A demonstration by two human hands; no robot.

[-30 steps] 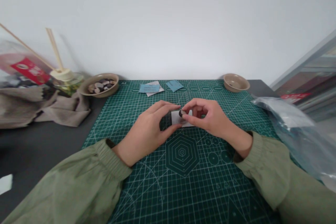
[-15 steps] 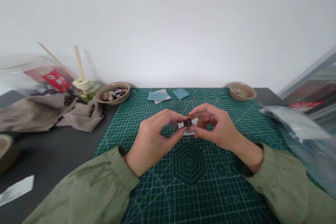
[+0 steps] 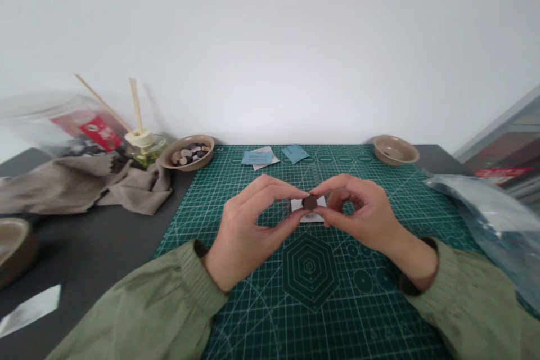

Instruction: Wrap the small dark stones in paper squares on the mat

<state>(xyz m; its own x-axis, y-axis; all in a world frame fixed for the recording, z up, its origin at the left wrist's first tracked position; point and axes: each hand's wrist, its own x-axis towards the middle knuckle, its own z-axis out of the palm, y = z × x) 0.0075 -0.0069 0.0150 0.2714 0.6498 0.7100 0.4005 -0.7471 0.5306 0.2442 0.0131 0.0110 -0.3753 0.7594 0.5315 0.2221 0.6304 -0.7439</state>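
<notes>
A small dark brown round piece (image 3: 310, 202) is pinched between my two hands above the green cutting mat; its exact kind does not show. The thumb and fingertips of my left hand (image 3: 257, 225) grip its left edge. On the opposite edge, the thumb and index finger of my right hand (image 3: 358, 208) close on it, with the other fingers curled under. Its flat, roundish face is turned towards me. Just behind and below it lies a white square (image 3: 314, 217), partly covered by the fingers.
The green cutting mat (image 3: 253, 315) covers the middle. Blue and white packets (image 3: 257, 158) lie at its far edge. One bowl (image 3: 169, 158) holds dark and light pieces; another bowl (image 3: 411, 155) stands far right. A cloth (image 3: 63, 183), reed diffuser (image 3: 145, 149) and plastic bag (image 3: 485, 202) flank it.
The brown piece has been turned between my fingertips, so its round face now shows more. Both hands keep their pinch. The whole view has shifted slightly.
</notes>
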